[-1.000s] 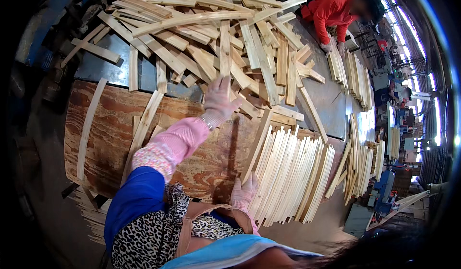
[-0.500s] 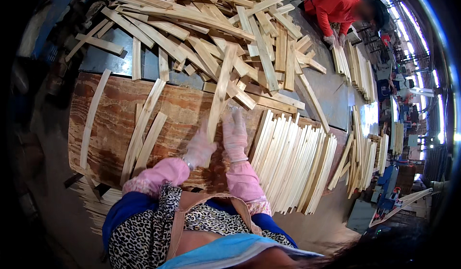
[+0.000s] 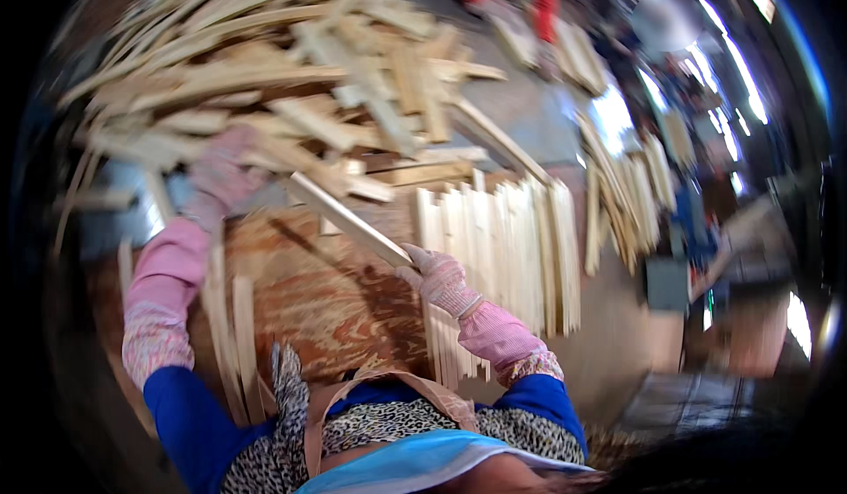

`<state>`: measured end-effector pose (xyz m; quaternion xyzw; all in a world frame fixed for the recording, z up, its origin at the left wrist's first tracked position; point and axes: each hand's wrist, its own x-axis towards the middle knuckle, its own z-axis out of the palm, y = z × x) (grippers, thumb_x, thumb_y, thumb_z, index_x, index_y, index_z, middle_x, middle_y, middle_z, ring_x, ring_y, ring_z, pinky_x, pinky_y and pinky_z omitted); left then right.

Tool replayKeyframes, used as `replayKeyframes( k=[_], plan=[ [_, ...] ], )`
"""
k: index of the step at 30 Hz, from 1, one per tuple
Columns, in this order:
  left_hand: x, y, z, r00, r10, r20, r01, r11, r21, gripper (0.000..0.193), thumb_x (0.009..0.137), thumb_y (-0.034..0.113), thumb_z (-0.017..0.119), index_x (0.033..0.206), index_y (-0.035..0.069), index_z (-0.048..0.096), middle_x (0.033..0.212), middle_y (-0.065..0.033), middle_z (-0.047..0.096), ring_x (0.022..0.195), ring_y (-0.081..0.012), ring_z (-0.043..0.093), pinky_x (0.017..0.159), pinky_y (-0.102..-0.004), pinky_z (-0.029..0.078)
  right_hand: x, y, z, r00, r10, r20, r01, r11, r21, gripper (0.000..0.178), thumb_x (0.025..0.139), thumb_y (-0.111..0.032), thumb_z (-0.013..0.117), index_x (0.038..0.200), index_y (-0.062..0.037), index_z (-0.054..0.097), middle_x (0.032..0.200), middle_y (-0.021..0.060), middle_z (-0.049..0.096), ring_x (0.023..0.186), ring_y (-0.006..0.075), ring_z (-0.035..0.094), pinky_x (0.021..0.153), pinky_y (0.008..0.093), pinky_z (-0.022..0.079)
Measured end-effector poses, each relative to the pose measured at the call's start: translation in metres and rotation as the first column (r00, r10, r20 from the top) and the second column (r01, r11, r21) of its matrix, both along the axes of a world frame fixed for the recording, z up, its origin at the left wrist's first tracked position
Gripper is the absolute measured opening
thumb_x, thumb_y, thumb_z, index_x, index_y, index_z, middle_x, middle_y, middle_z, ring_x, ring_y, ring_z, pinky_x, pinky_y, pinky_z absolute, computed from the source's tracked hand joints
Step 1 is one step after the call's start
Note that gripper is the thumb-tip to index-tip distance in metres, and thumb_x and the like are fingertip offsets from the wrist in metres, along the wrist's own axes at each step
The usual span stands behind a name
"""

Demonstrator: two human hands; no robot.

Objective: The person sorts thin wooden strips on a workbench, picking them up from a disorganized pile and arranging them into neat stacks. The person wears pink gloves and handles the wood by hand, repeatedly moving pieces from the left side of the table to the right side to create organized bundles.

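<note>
A light wooden slat [image 3: 348, 220] slants over the brown plywood board [image 3: 309, 291], its lower right end pinched in my gloved right hand [image 3: 441, 280]. That hand is beside the left edge of a row of slats [image 3: 494, 238] standing side by side. My left hand [image 3: 225, 175], also gloved, stretches out to the near edge of the large heap of slats [image 3: 265, 75]. Motion smears its fingers, so whether it touches or grips a slat does not show. A few loose slats [image 3: 244, 335] lie on the board below my left hand.
Beyond the heap to the right, a person in red sleeves [image 3: 547, 4] handles slats [image 3: 512, 31]. More stacked slats [image 3: 618, 194] stand at the right. A grey box-shaped thing [image 3: 667, 284] is farther right, with blurred workshop equipment behind it.
My left hand has left the slat at the board's middle and reached up and left to the heap. My right hand now holds a slat tilted. The whole view has shifted and blurred.
</note>
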<state>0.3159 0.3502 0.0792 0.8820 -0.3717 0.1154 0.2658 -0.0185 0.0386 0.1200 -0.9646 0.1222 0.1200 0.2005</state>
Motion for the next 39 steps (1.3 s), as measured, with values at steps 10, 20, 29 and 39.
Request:
replayKeyframes(
  k=[10, 20, 29, 39],
  plan=[
    [0.181, 0.005, -0.019, 0.966, 0.257, 0.037, -0.211, 0.697, 0.686, 0.062, 0.098, 0.04, 0.065, 0.151, 0.013, 0.049, 0.148, -0.0142, 0.054, 0.138, -0.0332, 0.049, 0.116, -0.0437, 0.039, -0.243, -0.245, -0.109, 0.515, -0.822, 0.243, 0.848, 0.53, 0.0, 0.06, 0.098, -0.03, 0.069, 0.146, 0.0015, 0.054, 0.126, 0.0185, 0.071, 0.112, 0.0245, 0.069, 0.096, 0.0347, 0.052],
    [-0.049, 0.153, -0.108, 0.977, 0.045, 0.206, -0.176, 0.715, 0.676, 0.04, 0.104, 0.014, 0.054, 0.142, 0.001, 0.053, 0.13, -0.0169, 0.063, 0.121, -0.0294, 0.059, 0.102, -0.0359, 0.049, -0.223, -0.289, -0.096, 0.521, -0.844, 0.13, 0.848, 0.494, -0.191, 0.051, 0.097, -0.039, 0.061, 0.134, -0.0046, 0.064, 0.127, 0.022, 0.069, 0.12, 0.0381, 0.064, 0.103, 0.0441, 0.048],
    [-0.391, -0.081, -0.1, 0.66, 0.221, -0.718, -0.146, 0.975, 0.166, 0.041, 0.102, 0.036, 0.056, 0.124, 0.002, 0.062, 0.116, -0.0201, 0.059, 0.108, -0.0376, 0.058, 0.09, -0.0451, 0.046, -0.26, -0.299, -0.097, 0.609, -0.742, 0.28, 0.749, 0.421, -0.512, 0.038, 0.094, -0.04, 0.068, 0.124, -0.0164, 0.069, 0.119, 0.0138, 0.069, 0.112, 0.0318, 0.065, 0.094, 0.0446, 0.054],
    [-0.449, -0.199, -0.14, 0.779, 0.216, -0.589, -0.129, 0.974, 0.187, 0.078, 0.1, 0.052, 0.056, 0.154, -0.001, 0.038, 0.151, -0.0303, 0.048, 0.137, -0.0451, 0.05, 0.114, -0.0468, 0.04, -0.278, -0.318, -0.078, 0.762, -0.58, 0.287, 0.637, 0.594, -0.491, 0.067, 0.085, -0.052, 0.074, 0.137, -0.0129, 0.06, 0.136, 0.0143, 0.061, 0.127, 0.0341, 0.057, 0.106, 0.0472, 0.045]
  ],
)
